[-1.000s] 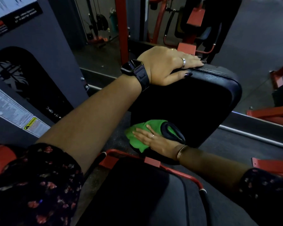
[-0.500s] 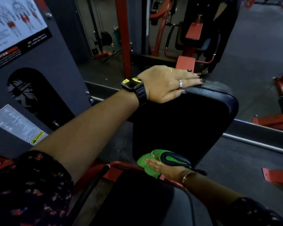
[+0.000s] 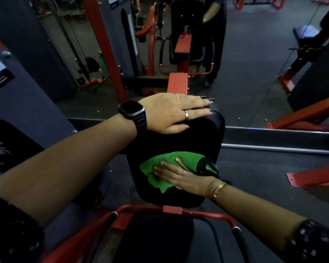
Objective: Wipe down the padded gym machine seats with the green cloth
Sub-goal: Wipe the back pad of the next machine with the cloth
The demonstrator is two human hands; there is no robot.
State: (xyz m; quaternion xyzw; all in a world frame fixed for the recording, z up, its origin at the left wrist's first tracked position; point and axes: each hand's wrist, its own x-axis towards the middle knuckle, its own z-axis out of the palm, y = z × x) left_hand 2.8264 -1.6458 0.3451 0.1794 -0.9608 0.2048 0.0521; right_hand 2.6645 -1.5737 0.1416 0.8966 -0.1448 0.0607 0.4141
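Observation:
A black padded back pad (image 3: 171, 143) of a gym machine stands upright before me. My left hand (image 3: 173, 112), with a dark watch on the wrist, rests flat over the pad's top edge, fingers straight. Lower on the pad's face lies the green cloth (image 3: 160, 168), black-edged at its right end. My right hand (image 3: 177, 173) presses the cloth against the padding with flat fingers. Below, at the bottom of the view, is a second black padded seat (image 3: 156, 240) framed by a red bar (image 3: 198, 213).
A grey weight-stack housing (image 3: 27, 95) with labels stands at the left. Red machine frames (image 3: 311, 114) sit at the right, and a mirror (image 3: 245, 54) behind the pad reflects a person in black and more equipment. Dark rubber floor (image 3: 254, 168) surrounds the machine.
My right hand has slid the green cloth upward from the pad's bottom edge to its lower middle. My left hand stays on the pad's top.

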